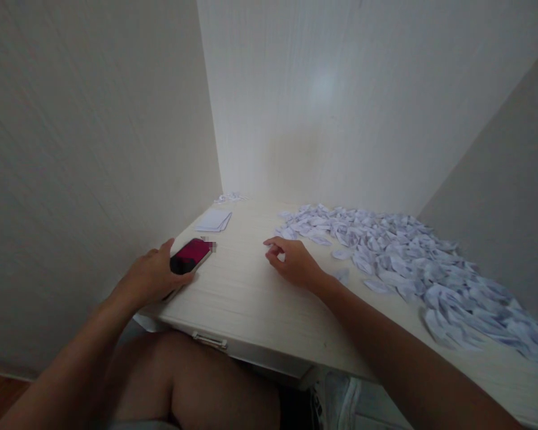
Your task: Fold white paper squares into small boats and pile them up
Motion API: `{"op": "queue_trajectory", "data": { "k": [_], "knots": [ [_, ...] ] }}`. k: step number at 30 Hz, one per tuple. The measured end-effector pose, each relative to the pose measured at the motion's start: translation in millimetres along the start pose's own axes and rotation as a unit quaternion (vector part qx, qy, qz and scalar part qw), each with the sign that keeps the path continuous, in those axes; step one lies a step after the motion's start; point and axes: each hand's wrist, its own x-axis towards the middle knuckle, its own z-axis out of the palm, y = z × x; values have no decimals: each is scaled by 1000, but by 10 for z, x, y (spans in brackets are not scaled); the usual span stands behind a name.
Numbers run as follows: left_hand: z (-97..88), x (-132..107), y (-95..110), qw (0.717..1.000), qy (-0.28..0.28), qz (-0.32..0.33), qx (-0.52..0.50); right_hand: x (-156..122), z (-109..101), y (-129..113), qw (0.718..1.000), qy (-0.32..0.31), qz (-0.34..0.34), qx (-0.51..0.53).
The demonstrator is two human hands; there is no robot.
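My left hand (155,272) grips a smartphone (192,255) by its near end, thumb on one side and fingers on the other. The phone's screen is lit dark pink, and its near part is covered by the hand. Over the middle of the table, my right hand (289,260) is curled, with thumb and forefinger brought close together. A small whitish bit seems to show between those fingertips, too small to name. To the right of that hand spreads a large heap of folded white paper pieces (385,257).
A short stack of white paper sheets (214,220) lies beyond the phone. White scraps (231,196) sit in the far left corner. Walls enclose the pale table (233,292) at the left, back and right. A drawer handle (210,340) is on its front, above my legs.
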Motion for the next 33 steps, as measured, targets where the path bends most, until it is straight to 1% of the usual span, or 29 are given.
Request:
{"op": "queue_trajectory", "data": {
  "k": [3,5,6,7,8,9,10,11,12,13,14,15,16,17,18,19,21,25,30,33],
  "knots": [
    [-53,-27,90,998,31,4,56,-1,14,11,1000,-3,3,16],
    [-77,-32,232,997,68,7,42,1,23,20,1000,-3,5,29],
    [-85,-23,318,997,80,9,3,2,25,23,999,-1,7,32],
    [-91,-8,409,994,83,5,-66,3,26,24,999,2,8,33],
    [-96,15,502,983,78,-5,-165,4,24,23,999,5,11,33],
    [-99,44,594,955,56,-21,-290,6,21,22,999,7,13,34],
    [-99,75,679,903,22,-42,-426,7,18,19,999,10,16,35],
    [-98,109,756,833,-21,-63,-550,8,14,17,999,13,19,36],
    [-94,141,820,756,-62,-83,-647,8,11,16,999,15,21,37],
    [-87,172,872,684,-92,-96,-718,8,9,15,999,16,24,37],
    [-75,199,910,626,-111,-99,-766,8,8,15,999,18,25,35],
    [-58,221,935,581,-118,-94,-800,8,7,15,999,18,27,33],
    [-37,239,950,545,-118,-79,-826,8,8,15,999,17,28,30],
    [-11,251,958,517,-119,-59,-845,7,9,15,999,15,28,28],
    [17,257,960,497,-121,-44,-858,7,11,15,999,12,29,28],
    [47,259,959,483,-124,-38,-866,7,13,15,999,9,31,28],
    [103,251,951,470,-140,-47,-870,9,18,17,999,0,35,33],
    [191,231,896,459,-180,-90,-865,16,25,26,998,-8,42,43],
    [277,243,805,445,-182,-122,-868,19,27,32,998,-8,51,43],
    [326,255,816,443,-183,-140,-867,20,32,36,998,-13,52,45]
  ]
}}
